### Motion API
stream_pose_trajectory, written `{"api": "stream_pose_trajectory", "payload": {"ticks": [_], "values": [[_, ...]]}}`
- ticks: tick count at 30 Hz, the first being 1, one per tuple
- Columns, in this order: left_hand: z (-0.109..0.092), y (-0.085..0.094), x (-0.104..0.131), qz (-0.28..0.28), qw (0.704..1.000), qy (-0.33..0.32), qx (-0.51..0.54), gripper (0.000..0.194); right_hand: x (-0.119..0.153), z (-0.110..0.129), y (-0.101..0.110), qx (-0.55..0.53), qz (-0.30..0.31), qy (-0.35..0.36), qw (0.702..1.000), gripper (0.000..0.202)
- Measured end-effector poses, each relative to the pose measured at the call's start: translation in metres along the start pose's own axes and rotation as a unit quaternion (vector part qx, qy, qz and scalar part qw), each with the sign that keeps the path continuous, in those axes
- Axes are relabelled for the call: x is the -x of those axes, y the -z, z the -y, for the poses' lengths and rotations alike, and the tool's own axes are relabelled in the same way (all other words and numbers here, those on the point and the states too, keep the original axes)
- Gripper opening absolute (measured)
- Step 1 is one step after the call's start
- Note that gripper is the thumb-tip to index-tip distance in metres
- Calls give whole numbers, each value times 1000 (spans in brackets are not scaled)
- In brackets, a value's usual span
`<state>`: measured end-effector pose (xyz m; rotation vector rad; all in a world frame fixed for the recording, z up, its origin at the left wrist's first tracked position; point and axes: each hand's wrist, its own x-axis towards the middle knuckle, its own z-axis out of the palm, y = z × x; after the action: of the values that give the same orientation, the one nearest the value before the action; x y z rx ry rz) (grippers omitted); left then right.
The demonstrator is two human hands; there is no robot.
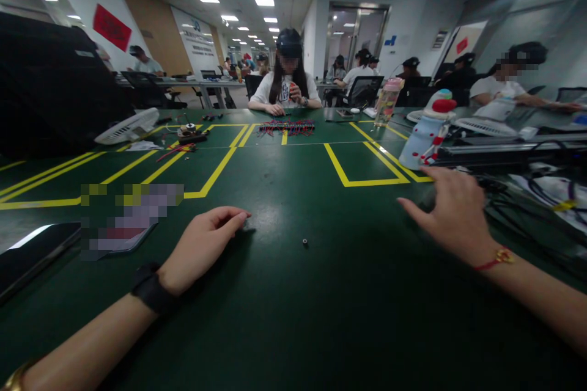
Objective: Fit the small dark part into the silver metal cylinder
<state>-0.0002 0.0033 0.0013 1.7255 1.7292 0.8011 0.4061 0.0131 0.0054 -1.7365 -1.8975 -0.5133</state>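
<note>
My left hand [207,243] is over the green table [348,311], with thumb and forefinger pinched together. Whatever may be between those fingertips is too small and hidden to make out. A small dark ring-like piece with a pale centre [305,242] lies on the table between my hands, touched by neither. On the right, my right hand [452,214] is open, thumb spread from the fingers and nothing seen in it. Its fingertips are just in front of a pale blue bottle [416,137] with a red and white figure on it; I cannot tell whether they touch.
Phones [36,256] lie at the left. Black cables [513,208] and dark metal rails [486,156] crowd the right. A bundle of coloured wires [287,128] is ahead, before a seated person [288,82]. A white fan [128,127] and pink-lidded bottle [388,104] stand farther back.
</note>
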Motion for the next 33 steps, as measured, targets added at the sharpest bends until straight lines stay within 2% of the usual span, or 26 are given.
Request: {"api": "stream_pose_trajectory", "payload": {"ticks": [2,4,7,9,10,12,14,16,17,19,22,25,33], "values": [[-1,-1,0,9,1000,-7,-21,40,4,46,-2,-116,99,116,981,47],[-1,-1,1,12,998,-22,-49,38,10,92,-9,-230,201,169,937,39],[1,-2,3,8,995,-51,-83,35,13,141,-20,-293,244,193,904,31],[2,-2,5,8,994,-60,-92,34,9,151,-22,-308,245,190,899,22],[2,-2,5,7,994,-60,-92,34,4,148,-20,-314,240,180,901,20],[2,-1,6,6,995,-52,-84,33,-8,125,-12,-307,196,151,919,20],[1,0,7,1,998,-35,-61,34,-21,84,0,-243,113,122,956,23],[1,0,7,-11,1000,-8,-28,35,-32,34,11,-122,39,89,988,26],[1,0,7,-17,1000,3,-13,36,-36,8,15,-57,32,63,996,27],[2,0,7,-26,999,21,9,37,-39,-37,19,18,69,-19,997,28],[2,0,8,-22,999,31,19,37,-38,-79,19,43,153,-134,978,30],[2,1,9,-20,999,33,20,37,-36,-87,17,41,168,-171,970,30],[1,3,9,-13,999,25,20,36,-35,-73,25,9,143,-184,972,36]]}}
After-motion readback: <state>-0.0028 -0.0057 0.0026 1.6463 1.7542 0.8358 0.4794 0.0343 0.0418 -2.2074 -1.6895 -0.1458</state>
